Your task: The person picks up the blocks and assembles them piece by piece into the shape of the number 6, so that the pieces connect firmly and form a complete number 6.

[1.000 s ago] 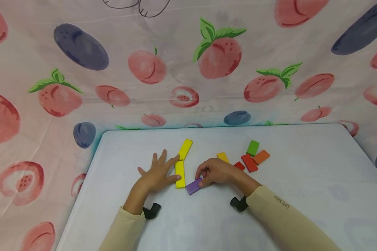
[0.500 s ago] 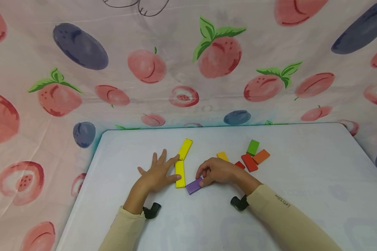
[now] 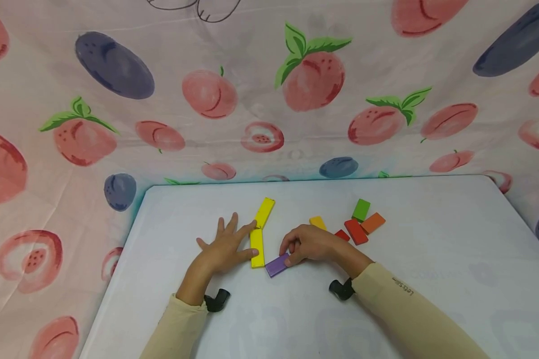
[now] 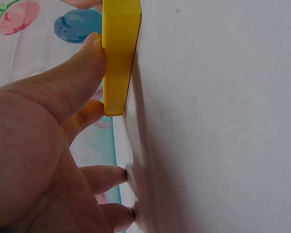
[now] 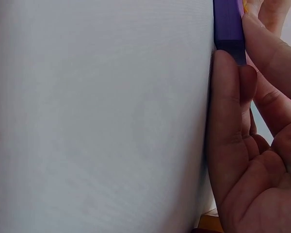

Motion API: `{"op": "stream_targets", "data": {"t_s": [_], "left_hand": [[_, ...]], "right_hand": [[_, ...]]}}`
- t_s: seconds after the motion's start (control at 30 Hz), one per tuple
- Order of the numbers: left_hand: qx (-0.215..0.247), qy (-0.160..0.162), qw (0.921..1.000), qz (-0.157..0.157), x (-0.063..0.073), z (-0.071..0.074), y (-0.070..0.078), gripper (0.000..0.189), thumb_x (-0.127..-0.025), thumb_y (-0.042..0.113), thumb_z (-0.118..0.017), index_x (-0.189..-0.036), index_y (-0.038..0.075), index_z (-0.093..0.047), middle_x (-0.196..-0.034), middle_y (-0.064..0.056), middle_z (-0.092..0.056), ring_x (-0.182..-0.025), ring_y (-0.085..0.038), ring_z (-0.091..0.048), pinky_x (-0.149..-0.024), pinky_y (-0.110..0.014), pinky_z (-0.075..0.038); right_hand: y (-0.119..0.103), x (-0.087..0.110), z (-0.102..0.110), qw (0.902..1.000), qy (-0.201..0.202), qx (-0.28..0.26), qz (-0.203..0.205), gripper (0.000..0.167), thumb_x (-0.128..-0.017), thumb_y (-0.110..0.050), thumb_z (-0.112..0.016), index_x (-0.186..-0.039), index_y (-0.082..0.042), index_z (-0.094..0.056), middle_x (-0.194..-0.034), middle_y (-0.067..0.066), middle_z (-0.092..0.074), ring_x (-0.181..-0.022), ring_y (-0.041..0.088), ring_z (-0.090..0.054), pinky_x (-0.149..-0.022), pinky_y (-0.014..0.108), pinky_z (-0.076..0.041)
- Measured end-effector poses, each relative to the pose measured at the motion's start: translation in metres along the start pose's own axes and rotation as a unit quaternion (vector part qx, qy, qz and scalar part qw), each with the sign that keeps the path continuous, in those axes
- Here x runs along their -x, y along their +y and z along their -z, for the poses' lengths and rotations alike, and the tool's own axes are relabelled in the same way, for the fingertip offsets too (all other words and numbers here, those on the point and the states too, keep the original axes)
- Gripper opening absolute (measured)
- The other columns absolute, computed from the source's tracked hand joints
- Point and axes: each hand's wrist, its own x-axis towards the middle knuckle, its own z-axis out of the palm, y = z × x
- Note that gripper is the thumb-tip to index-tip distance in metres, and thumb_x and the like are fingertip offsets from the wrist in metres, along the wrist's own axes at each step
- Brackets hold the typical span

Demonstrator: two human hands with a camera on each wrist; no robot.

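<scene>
Two yellow rectangular blocks lie end to end on the white table. The far yellow block leans right, and the near yellow block runs almost straight toward me. My left hand spreads its fingers beside them. Its thumb rests on the near block and its index fingertip lies where the two meet; the left wrist view shows the thumb against the yellow side. A purple block lies slanted, one corner right at the near yellow block's lower end. My right hand pinches the purple block's right end, seen at the right wrist view's top.
Right of my right hand lie an orange-yellow block, a small red one partly hidden by the wrist, a larger red block, an orange block and a green block. Behind the table hangs a fruit-print cloth.
</scene>
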Motion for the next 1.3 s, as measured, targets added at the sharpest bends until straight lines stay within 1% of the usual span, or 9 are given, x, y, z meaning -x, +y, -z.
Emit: {"op": "stream_targets", "data": {"t_s": [0.27, 0.67, 0.93, 1.07, 1.3], "left_hand": [[-0.003, 0.000, 1.0000, 0.003, -0.0014, 0.0000, -0.0001, 0.075, -0.093, 0.051, -0.069, -0.159, 0.041, -0.034, -0.174, -0.012, -0.002, -0.157, -0.047, 0.009, -0.099, -0.092, 0.007], [0.006, -0.005, 1.0000, 0.005, -0.0024, -0.0007, -0.0008, 0.076, -0.092, 0.053, -0.069, -0.159, 0.042, -0.033, -0.174, -0.011, -0.001, -0.157, -0.046, 0.010, -0.099, -0.091, 0.009], [0.007, -0.002, 1.0000, 0.001, -0.0030, -0.0016, -0.0005, 0.076, -0.092, 0.051, -0.070, -0.158, 0.041, -0.035, -0.174, -0.011, -0.002, -0.157, -0.047, 0.009, -0.098, -0.092, 0.009], [0.006, -0.003, 1.0000, 0.001, -0.0023, -0.0011, 0.0001, 0.075, -0.093, 0.051, -0.070, -0.158, 0.041, -0.035, -0.174, -0.012, -0.002, -0.157, -0.047, 0.010, -0.099, -0.092, 0.009], [0.002, -0.007, 1.0000, 0.004, -0.0004, 0.0002, -0.0004, 0.076, -0.093, 0.051, -0.069, -0.159, 0.040, -0.034, -0.174, -0.013, -0.001, -0.157, -0.047, 0.009, -0.099, -0.092, 0.007]], "right_hand": [[0.0007, -0.0019, 0.0006, 1.0000, -0.001, 0.000, -0.002, 0.012, -0.084, -0.022, -0.085, -0.093, -0.028, -0.078, -0.082, 0.001, -0.063, -0.083, 0.019, -0.056, -0.071, 0.030, -0.043], [0.0012, -0.0013, 0.0009, 0.9999, 0.001, -0.007, -0.009, 0.013, -0.084, -0.022, -0.085, -0.093, -0.028, -0.078, -0.082, 0.002, -0.063, -0.084, 0.019, -0.056, -0.070, 0.030, -0.043], [0.0023, -0.0006, 0.0011, 0.9999, 0.001, -0.010, -0.007, 0.013, -0.084, -0.022, -0.085, -0.093, -0.027, -0.078, -0.082, 0.002, -0.063, -0.082, 0.019, -0.056, -0.068, 0.029, -0.042], [0.0034, 0.0004, 0.0013, 0.9998, -0.003, -0.022, -0.002, 0.015, -0.084, -0.024, -0.085, -0.097, -0.026, -0.078, -0.084, 0.002, -0.064, -0.082, 0.020, -0.057, -0.069, 0.029, -0.043], [0.0054, 0.0043, 0.0043, 0.9987, -0.012, -0.048, 0.017, 0.028, -0.089, -0.031, -0.080, -0.114, -0.021, -0.073, -0.089, 0.002, -0.067, -0.081, 0.019, -0.061, -0.073, 0.030, -0.049]]}}
